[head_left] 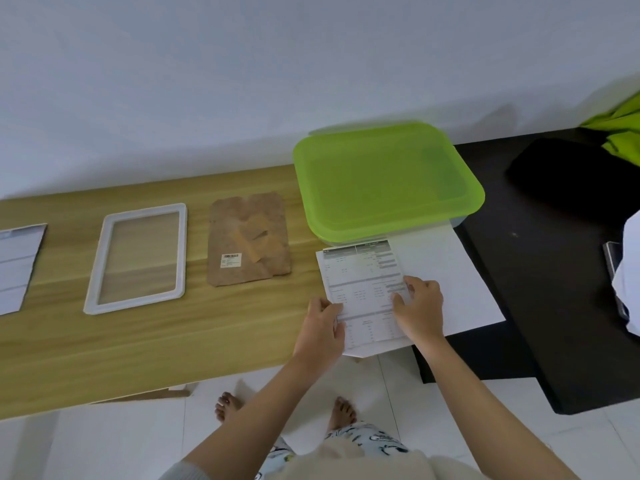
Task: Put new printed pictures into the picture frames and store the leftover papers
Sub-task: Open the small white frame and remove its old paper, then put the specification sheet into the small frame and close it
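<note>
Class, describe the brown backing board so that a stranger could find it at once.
Start at the wooden table. The brown backing board lies flat between the empty white picture frame and the green-lidded box. Only it carries a small barcode sticker.

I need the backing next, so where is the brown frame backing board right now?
In the head view the brown backing board lies flat on the wooden table, between the white frame on its left and the green-lidded box on its right.
</note>
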`<control>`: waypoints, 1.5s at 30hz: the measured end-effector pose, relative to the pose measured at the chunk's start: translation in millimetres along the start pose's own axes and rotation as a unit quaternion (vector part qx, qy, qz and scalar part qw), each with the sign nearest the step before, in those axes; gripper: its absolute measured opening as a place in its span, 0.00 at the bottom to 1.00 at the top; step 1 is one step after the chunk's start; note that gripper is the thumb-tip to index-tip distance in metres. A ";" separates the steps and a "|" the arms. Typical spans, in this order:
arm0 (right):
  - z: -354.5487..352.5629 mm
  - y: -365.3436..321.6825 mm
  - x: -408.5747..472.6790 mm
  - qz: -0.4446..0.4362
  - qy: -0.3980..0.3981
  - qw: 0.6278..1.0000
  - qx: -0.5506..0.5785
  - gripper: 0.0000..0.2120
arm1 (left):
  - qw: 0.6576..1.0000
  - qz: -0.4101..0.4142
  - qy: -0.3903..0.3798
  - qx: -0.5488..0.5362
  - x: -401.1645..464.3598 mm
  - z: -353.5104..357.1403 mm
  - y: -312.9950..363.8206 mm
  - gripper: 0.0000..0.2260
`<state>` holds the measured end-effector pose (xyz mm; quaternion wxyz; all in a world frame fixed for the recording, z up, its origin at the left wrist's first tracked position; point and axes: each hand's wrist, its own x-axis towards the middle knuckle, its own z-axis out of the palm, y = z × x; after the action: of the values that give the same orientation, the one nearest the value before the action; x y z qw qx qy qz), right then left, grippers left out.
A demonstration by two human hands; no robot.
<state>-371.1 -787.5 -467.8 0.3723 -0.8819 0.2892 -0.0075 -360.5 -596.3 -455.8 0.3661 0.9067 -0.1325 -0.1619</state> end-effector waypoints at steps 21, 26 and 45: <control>187.0 -230.7 -90.7 -0.136 -0.009 0.986 0.093 0.15 | 0.984 -0.006 0.163 -0.071 -42.5 -209.6 -191.3 0.15; 273.5 -329.1 -130.1 -0.160 -0.090 0.975 0.124 0.15 | 0.962 -0.090 0.245 -0.074 -67.2 -312.8 -280.0 0.13; 446.1 -495.5 -160.9 -0.077 -0.224 0.971 -0.026 0.16 | 0.943 -0.238 0.225 -0.065 -74.0 -465.3 -449.3 0.22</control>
<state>-153.1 -138.3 -430.2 0.4030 -0.8900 0.1296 0.1695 -191.5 32.2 -442.8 0.3956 0.8987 0.1840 -0.0447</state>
